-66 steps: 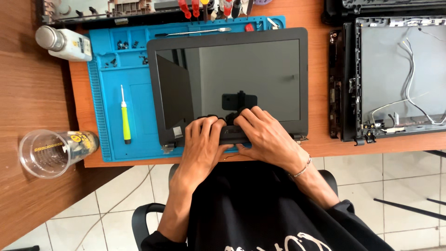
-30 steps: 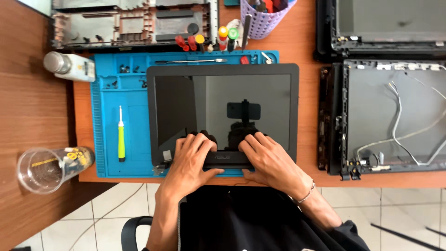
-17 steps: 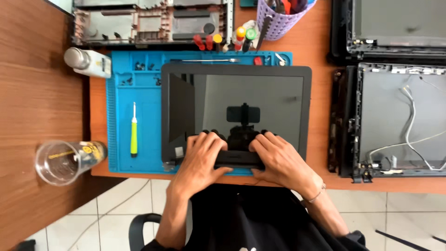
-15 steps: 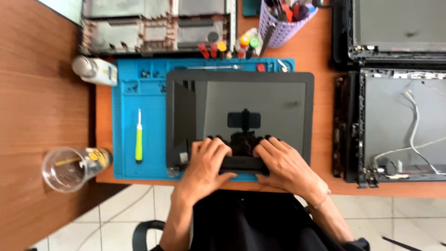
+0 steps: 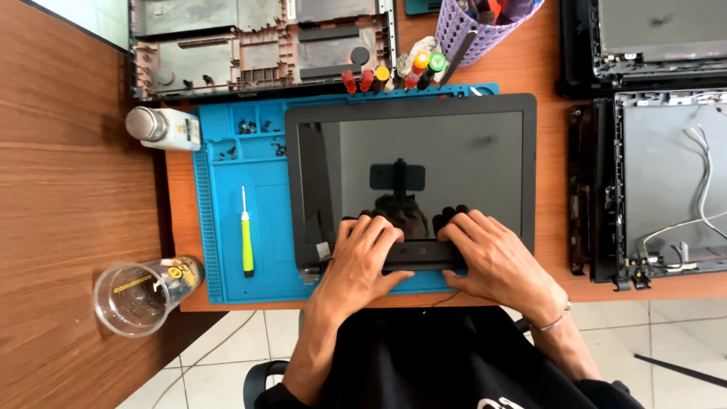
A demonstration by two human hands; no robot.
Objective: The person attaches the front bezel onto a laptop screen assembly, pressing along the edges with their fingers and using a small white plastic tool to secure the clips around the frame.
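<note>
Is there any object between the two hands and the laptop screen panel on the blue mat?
No. Both the left hand and the right hand already rest directly on the lower edge of the laptop screen panel; nothing visible lies between them.

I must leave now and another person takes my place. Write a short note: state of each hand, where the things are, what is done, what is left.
Left hand and right hand: both rest on the lower edge of the black laptop screen panel, fingers on its dark bottom bar; no tool held.
The panel lies glass up on the blue work mat.
The green-handled screwdriver lies untouched on the mat, left of the panel; small screws sit in the mat's trays.
Done: the panel is separate from any laptop base.
Left: the black frame is still around the glass.
</note>
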